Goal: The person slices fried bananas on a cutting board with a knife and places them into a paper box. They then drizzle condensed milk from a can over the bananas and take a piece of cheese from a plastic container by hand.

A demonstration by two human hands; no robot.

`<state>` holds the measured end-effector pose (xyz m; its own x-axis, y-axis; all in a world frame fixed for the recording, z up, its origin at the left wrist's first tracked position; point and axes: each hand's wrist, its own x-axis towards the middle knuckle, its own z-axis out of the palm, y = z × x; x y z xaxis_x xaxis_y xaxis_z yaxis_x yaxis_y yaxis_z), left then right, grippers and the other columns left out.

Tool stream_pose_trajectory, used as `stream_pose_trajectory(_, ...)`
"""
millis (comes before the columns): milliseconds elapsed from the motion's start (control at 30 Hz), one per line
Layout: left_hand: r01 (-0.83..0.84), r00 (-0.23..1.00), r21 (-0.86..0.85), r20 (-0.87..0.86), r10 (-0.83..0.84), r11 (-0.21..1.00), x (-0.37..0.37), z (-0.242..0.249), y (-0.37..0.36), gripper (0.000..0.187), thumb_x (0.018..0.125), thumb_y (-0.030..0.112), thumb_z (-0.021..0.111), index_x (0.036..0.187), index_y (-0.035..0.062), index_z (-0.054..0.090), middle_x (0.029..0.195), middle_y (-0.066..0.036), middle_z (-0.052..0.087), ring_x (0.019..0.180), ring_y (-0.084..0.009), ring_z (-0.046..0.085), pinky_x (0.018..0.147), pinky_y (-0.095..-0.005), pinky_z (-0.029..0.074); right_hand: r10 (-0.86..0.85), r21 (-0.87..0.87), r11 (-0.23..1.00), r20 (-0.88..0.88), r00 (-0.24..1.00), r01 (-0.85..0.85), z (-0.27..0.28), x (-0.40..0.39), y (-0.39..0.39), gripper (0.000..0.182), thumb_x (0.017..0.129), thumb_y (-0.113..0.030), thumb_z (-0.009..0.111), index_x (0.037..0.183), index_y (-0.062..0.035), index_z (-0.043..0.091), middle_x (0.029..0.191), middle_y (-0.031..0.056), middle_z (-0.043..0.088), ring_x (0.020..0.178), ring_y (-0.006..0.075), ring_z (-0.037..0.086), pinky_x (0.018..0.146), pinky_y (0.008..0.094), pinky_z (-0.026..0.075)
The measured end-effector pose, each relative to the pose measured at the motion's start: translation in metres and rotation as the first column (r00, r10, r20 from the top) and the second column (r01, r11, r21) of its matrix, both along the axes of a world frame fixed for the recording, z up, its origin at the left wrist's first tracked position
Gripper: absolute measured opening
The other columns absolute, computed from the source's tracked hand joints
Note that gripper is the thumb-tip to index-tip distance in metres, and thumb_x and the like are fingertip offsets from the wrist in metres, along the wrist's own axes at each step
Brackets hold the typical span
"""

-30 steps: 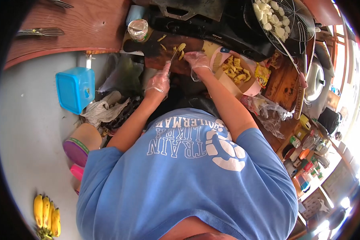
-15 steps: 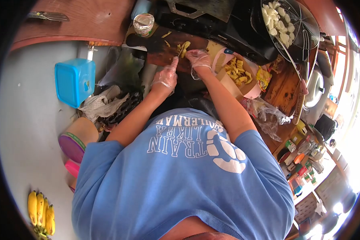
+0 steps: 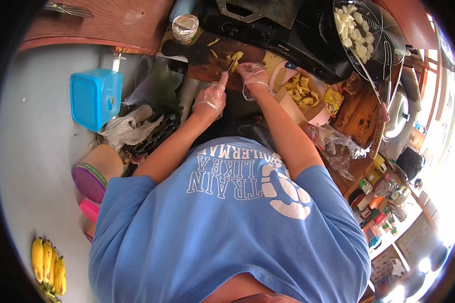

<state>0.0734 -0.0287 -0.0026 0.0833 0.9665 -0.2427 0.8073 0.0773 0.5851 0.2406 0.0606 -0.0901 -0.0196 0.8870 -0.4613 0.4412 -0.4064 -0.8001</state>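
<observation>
Both of my hands wear clear plastic gloves. My left hand (image 3: 211, 98) is closed around a knife (image 3: 231, 66), with the index finger stretched along its top. The blade rests at some yellow fruit pieces (image 3: 236, 59) on a dark wooden cutting board (image 3: 203, 66). At the right edge of these pieces, my right hand (image 3: 254, 77) has its fingers bent and pressed against one; the fingertips are partly hidden. Smaller yellow scraps (image 3: 214, 42) lie farther up the board. To the right, a box (image 3: 293, 105) holds many cut yellow pieces (image 3: 302, 91).
A foil-topped tin (image 3: 185, 29) stands at the board's far left. Behind is a black stove (image 3: 268, 35). A wok with a wire rack (image 3: 387, 38) holds pale pieces (image 3: 354, 33). Blue container (image 3: 96, 98) and bananas (image 3: 48, 265) are on the left; a plastic bag (image 3: 336, 146) is on the right.
The view has shifted slightly. My hands, the knife and the yellow pieces keep nearly the same places on the board.
</observation>
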Motion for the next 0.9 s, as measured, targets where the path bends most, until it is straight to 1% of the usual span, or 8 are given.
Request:
stream_pose_trajectory(133, 0.025, 1.0, 0.008, -0.003, -0.025, 1.0, 0.001, 0.005, 0.002, 0.063, 0.088, 0.008, 0.06, 0.149, 0.0104, 0.046, 0.104, -0.02, 0.068, 0.091, -0.0387, 0.068, 0.08, -0.0482, 0.055, 0.01, 0.005, 1.0, 0.007, 1.0, -0.01, 0.004, 0.0, 0.0, 0.028, 0.086, -0.03, 0.074, 0.098, -0.0049, 0.076, 0.093, 0.0103, 0.077, 0.086, 0.0197, 0.074, 0.082, 0.0312, 0.056)
stream_pose_trajectory(200, 0.067, 0.994, -0.045, -0.079, -0.07, 0.997, 0.003, 0.006, 0.003, 0.065, 0.089, 0.011, 0.061, 0.151, 0.0075, 0.041, 0.108, -0.019, 0.069, 0.091, -0.0383, 0.07, 0.079, -0.0483, 0.057, 0.025, 0.004, 1.0, 0.018, 1.0, -0.025, 0.005, 0.0, 0.001, 0.028, 0.086, -0.029, 0.074, 0.099, -0.0049, 0.076, 0.093, 0.0105, 0.077, 0.086, 0.0198, 0.074, 0.082, 0.0311, 0.055)
stream_pose_trajectory(333, 0.065, 0.989, -0.107, -0.127, -0.078, 0.992, 0.006, 0.007, 0.005, 0.064, 0.091, 0.011, 0.059, 0.151, 0.0074, 0.04, 0.109, -0.019, 0.069, 0.092, -0.039, 0.07, 0.079, -0.0487, 0.057, 0.021, -0.002, 1.0, 0.026, 0.999, -0.021, 0.003, -0.001, 0.001, 0.027, 0.087, -0.029, 0.074, 0.098, -0.0049, 0.076, 0.092, 0.0103, 0.077, 0.085, 0.0197, 0.074, 0.083, 0.031, 0.055)
stream_pose_trajectory(567, 0.043, 0.991, -0.148, -0.118, -0.061, 0.988, 0.005, -0.001, 0.004, 0.062, 0.092, 0.01, 0.055, 0.152, 0.0068, 0.04, 0.112, -0.022, 0.068, 0.093, -0.041, 0.07, 0.081, -0.05, 0.057, -0.015, -0.023, 1.0, -0.027, 1.0, 0.015, 0.009, -0.003, 0.0, 0.026, 0.086, -0.028, 0.076, 0.097, -0.0049, 0.076, 0.091, 0.0094, 0.077, 0.083, 0.0195, 0.073, 0.08, 0.0318, 0.056)
stream_pose_trajectory(633, 0.03, 0.993, -0.156, -0.112, -0.048, 0.987, 0.003, -0.008, -0.002, 0.063, 0.092, 0.01, 0.056, 0.152, 0.0066, 0.039, 0.113, -0.022, 0.068, 0.094, -0.0413, 0.069, 0.082, -0.0499, 0.057, 0.011, -0.064, 0.998, 0.014, 1.0, -0.01, 0.014, -0.003, 0.001, 0.026, 0.088, -0.027, 0.076, 0.099, -0.0029, 0.075, 0.091, 0.0066, 0.076, 0.083, 0.0131, 0.07, 0.079, 0.0279, 0.054)
stream_pose_trajectory(733, 0.011, 0.999, -0.062, -0.04, -0.014, 0.998, -0.001, -0.015, -0.015, 0.066, 0.087, 0.008, 0.061, 0.151, 0.0085, 0.042, 0.106, -0.022, 0.068, 0.09, -0.0412, 0.068, 0.08, -0.0498, 0.055, 0.04, 0.01, 0.999, 0.058, 0.998, -0.04, 0.003, 0.0, 0.0, 0.027, 0.085, -0.029, 0.076, 0.098, -0.0044, 0.076, 0.09, 0.0091, 0.077, 0.082, 0.0176, 0.073, 0.078, 0.03, 0.056)
stream_pose_trajectory(800, -0.015, 0.999, 0.034, 0.033, 0.014, 0.999, -0.001, -0.018, -0.019, 0.067, 0.087, 0.007, 0.061, 0.151, 0.0098, 0.042, 0.106, -0.023, 0.069, 0.091, -0.0414, 0.068, 0.081, -0.0495, 0.055, 0.027, -0.015, 1.0, 0.032, 0.999, -0.027, 0.0, 0.004, -0.004, 0.029, 0.085, -0.03, 0.076, 0.098, -0.0043, 0.076, 0.091, 0.009, 0.077, 0.082, 0.0174, 0.073, 0.079, 0.0299, 0.056)
stream_pose_trajectory(900, 0.005, 1.0, -0.057, 0.016, -0.004, 0.998, 0.0, -0.014, -0.016, 0.069, 0.088, 0.01, 0.061, 0.154, 0.0106, 0.038, 0.111, -0.02, 0.068, 0.096, -0.0396, 0.068, 0.084, -0.0486, 0.055, 0.005, -0.048, 0.999, -0.007, 1.0, -0.005, 0.003, 0.006, -0.009, 0.031, 0.085, -0.031, 0.075, 0.1, -0.0042, 0.075, 0.091, 0.0089, 0.078, 0.083, 0.0175, 0.074, 0.079, 0.0299, 0.056)
